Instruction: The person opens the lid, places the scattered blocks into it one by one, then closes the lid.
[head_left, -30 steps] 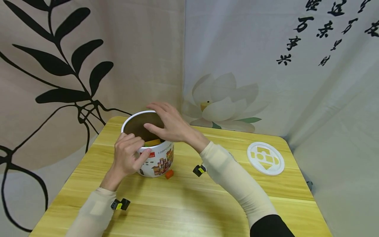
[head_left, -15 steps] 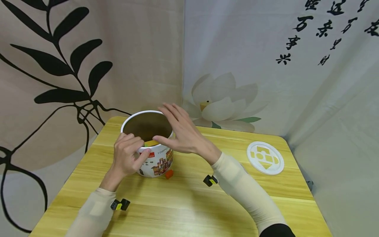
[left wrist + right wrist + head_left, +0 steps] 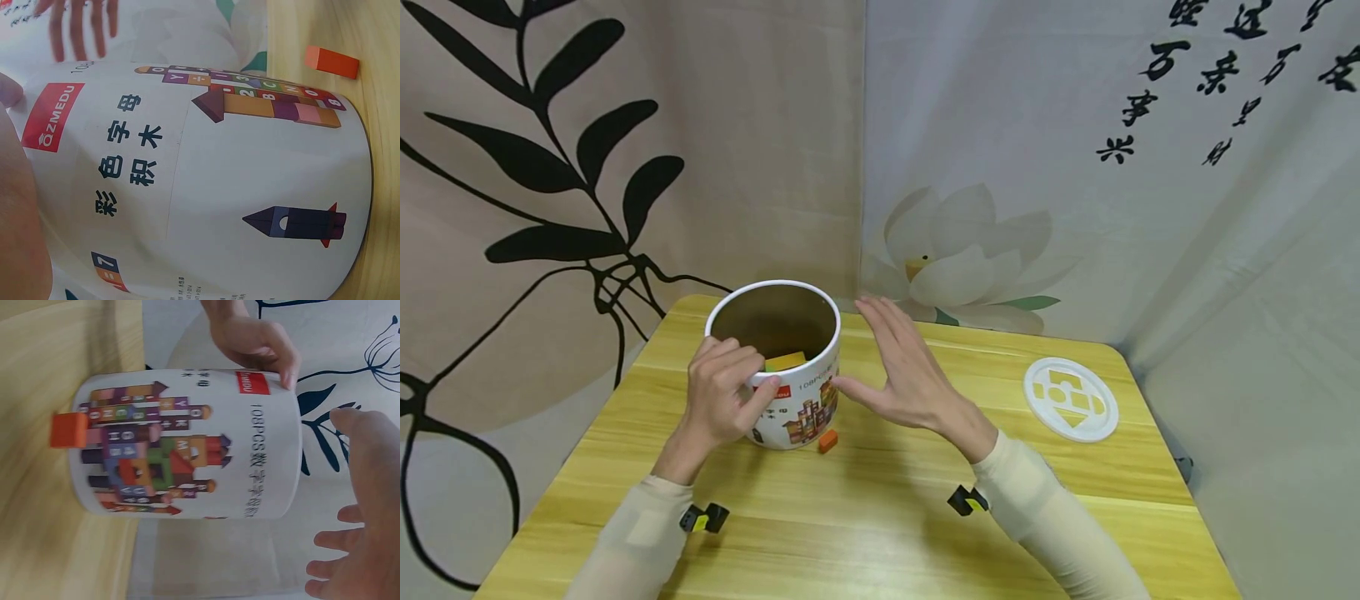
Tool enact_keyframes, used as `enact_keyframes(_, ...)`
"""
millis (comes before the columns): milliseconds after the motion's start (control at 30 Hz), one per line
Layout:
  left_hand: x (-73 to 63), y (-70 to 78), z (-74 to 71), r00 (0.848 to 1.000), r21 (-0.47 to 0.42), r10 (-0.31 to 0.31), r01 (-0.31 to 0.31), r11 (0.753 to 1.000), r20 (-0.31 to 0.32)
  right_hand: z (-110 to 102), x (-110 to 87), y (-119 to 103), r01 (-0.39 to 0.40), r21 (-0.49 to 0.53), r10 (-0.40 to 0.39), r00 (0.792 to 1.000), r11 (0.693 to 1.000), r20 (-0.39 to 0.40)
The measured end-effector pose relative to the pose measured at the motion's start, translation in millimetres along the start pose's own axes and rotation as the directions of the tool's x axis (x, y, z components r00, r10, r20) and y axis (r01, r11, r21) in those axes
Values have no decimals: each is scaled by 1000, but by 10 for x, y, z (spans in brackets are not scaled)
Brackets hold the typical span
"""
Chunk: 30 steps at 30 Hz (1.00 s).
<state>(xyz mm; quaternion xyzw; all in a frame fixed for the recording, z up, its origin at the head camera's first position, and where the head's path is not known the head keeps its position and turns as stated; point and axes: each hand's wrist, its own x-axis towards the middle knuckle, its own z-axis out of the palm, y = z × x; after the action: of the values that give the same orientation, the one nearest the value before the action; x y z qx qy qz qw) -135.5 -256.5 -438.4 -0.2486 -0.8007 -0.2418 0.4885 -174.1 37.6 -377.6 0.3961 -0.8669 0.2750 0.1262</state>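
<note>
A white printed bucket (image 3: 808,404) stands upright at the table's left side, a yellow block (image 3: 785,362) showing inside it. My left hand (image 3: 721,390) grips its near rim, thumb outside and fingers over the edge. To the right of the bucket my right hand (image 3: 910,371) hovers with fingers straight and thumb spread, holding nothing. An orange block (image 3: 827,442) lies on the table at the bucket's foot; the right wrist view shows this orange block (image 3: 69,430) close against the bucket's base. Much of the bucket's inside is hidden by its wall.
A round white lid (image 3: 1071,400) with cut-out shapes lies flat on the right of the wooden table (image 3: 880,533). Printed cloth (image 3: 760,150) hangs behind the table's back edge.
My right hand has moved from over the bucket's opening to the right and toward me, out beside the bucket. The left hand keeps its grip on the rim.
</note>
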Motion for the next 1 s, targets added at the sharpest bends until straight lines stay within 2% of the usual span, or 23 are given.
enact_keyframes(133, 2, 5, -1, 1000, 3, -2, 2, 1000, -1, 80, -175, 75, -27, -1, 27, 1000, 1000, 14)
enact_keyframes(300, 13, 4, -10, 1000, 3, -2, 2, 1000, -1, 254, -360, 143, -68, 7, 67, 995, 998, 74)
enact_keyframes(567, 16, -4, -7, 1000, 6, -5, 5, 1000, 6, 602, -583, 169, -140, 0, 138, 971, 990, 194)
enact_keyframes(800, 15, -4, -6, 1000, 8, -9, 9, 1000, 7, 893, -670, 121, -162, -67, 174, 950, 985, 259)
enact_keyframes(1000, 8, -2, -9, 1000, 11, -8, 8, 1000, 13, 1091, -669, 70, -143, -146, 179, 943, 979, 279)
